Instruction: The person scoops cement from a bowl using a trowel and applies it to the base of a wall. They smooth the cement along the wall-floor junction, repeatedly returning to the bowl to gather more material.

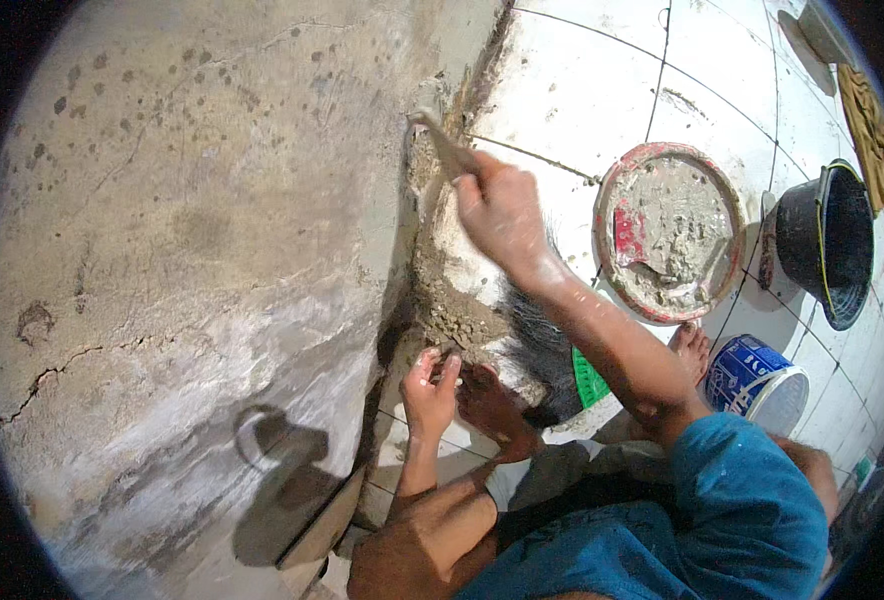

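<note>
My right hand (pixel 507 215) reaches forward, its fingers wrapped round a small trowel (pixel 449 150). The trowel's tip touches or nearly touches the base of the wall (pixel 212 180), where it meets the tiled floor. Crumbly grey mortar (pixel 452 310) lies along that corner below the trowel. Low beside my foot (pixel 492 405), my left hand (pixel 430 395) is half curled, fingers apart, with nothing visible in it. White smears mark its fingertips. On the right, wet mortar (pixel 687 215) fills a round tray with a red rim (pixel 607 270); a red piece (pixel 629 235) sticks out of it.
A broom with a green head (pixel 589 380) and black bristles lies by my feet. Right of the tray are a black bucket (pixel 797 225) and a blue pail (pixel 737 370) tipped over. A brown cloth (pixel 867 140) hangs at the far right. Cracks run across the wall.
</note>
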Motion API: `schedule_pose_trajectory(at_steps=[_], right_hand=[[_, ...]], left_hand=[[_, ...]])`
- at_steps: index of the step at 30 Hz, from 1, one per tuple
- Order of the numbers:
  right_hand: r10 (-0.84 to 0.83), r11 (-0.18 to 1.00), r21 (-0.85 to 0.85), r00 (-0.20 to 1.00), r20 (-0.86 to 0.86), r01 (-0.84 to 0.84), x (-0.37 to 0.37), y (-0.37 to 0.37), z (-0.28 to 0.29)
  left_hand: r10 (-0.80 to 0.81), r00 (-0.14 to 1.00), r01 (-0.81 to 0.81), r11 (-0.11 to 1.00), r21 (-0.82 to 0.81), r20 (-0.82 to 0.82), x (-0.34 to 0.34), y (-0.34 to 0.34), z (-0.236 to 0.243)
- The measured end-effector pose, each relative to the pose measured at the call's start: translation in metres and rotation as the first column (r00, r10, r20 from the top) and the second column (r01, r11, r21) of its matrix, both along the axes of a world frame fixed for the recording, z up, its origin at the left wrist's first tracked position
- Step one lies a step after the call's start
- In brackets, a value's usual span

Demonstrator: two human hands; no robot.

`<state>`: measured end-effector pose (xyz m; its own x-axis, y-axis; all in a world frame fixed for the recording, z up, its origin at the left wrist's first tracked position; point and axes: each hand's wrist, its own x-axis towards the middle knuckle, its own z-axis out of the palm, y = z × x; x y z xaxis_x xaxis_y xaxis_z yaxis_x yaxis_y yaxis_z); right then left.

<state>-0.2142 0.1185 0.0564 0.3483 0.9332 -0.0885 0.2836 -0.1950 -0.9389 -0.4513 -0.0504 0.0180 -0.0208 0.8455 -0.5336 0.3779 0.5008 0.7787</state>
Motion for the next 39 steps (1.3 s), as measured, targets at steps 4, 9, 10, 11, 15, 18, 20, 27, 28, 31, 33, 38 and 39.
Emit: schedule_pose_trajectory(at_steps=[4,9,10,11,15,18,20,27,28,31,33,38,39], right_hand=[[0.297,0.945,-0.267,0.836,0.461,-0.189,0.044,0.032,-0.019],[0.336,0.831,-0.066,0.403,0.851,-0.552,0.084,0.102,-0.005],[0.298,0.825,-0.049,0.360,0.884,-0.563,0.088,0.118,-0.002],[0.270,0.820,-0.049,0.310,0.912,-0.570,0.091,0.123,0.003],[0.322,0.903,-0.062,0.572,0.755,-0.426,0.105,0.101,0.010],[0.246,0.957,-0.224,0.929,0.276,-0.187,0.100,0.063,-0.034],[-0.047,0.952,-0.305,0.998,-0.033,0.035,0.102,0.045,-0.102],[-0.295,0.913,-0.371,0.903,-0.312,0.170,0.026,0.050,-0.149],[-0.316,0.915,-0.364,0.872,-0.373,0.176,0.022,0.053,-0.152],[-0.326,0.922,-0.350,0.815,-0.478,0.164,0.012,0.060,-0.149],[-0.296,0.927,-0.361,0.788,-0.540,0.100,0.015,0.059,-0.146],[-0.203,0.979,-0.175,0.646,-0.736,0.107,0.027,0.049,-0.113],[-0.164,0.987,-0.126,0.655,-0.738,0.104,0.030,0.048,-0.106]], left_hand=[[0.005,1.000,-0.005,1.000,0.021,0.009,-0.002,-0.006,-0.003],[-0.003,1.000,0.002,0.998,-0.063,-0.011,-0.009,-0.018,-0.003],[-0.080,0.993,0.079,0.997,-0.011,-0.085,-0.011,-0.017,0.000],[-0.052,0.996,0.051,0.999,-0.019,-0.073,-0.010,-0.017,-0.002],[0.045,0.998,-0.045,0.999,0.003,-0.050,-0.014,-0.019,-0.007],[0.050,0.996,-0.048,0.998,0.030,-0.069,-0.021,-0.020,-0.006],[0.006,0.999,-0.005,1.000,0.029,-0.033,-0.006,-0.013,-0.016],[0.016,0.999,-0.016,1.000,0.004,-0.035,-0.016,-0.024,-0.022],[0.012,1.000,-0.012,1.000,0.006,-0.023,-0.013,-0.021,-0.021],[0.012,1.000,-0.012,1.000,-0.003,-0.026,-0.006,-0.017,-0.016],[0.006,0.999,-0.006,1.000,0.009,-0.042,-0.005,-0.016,-0.015],[0.003,0.998,-0.003,1.000,0.005,-0.063,-0.018,-0.022,-0.016],[-0.008,0.997,0.009,1.000,0.018,-0.071,-0.019,-0.024,-0.015]])
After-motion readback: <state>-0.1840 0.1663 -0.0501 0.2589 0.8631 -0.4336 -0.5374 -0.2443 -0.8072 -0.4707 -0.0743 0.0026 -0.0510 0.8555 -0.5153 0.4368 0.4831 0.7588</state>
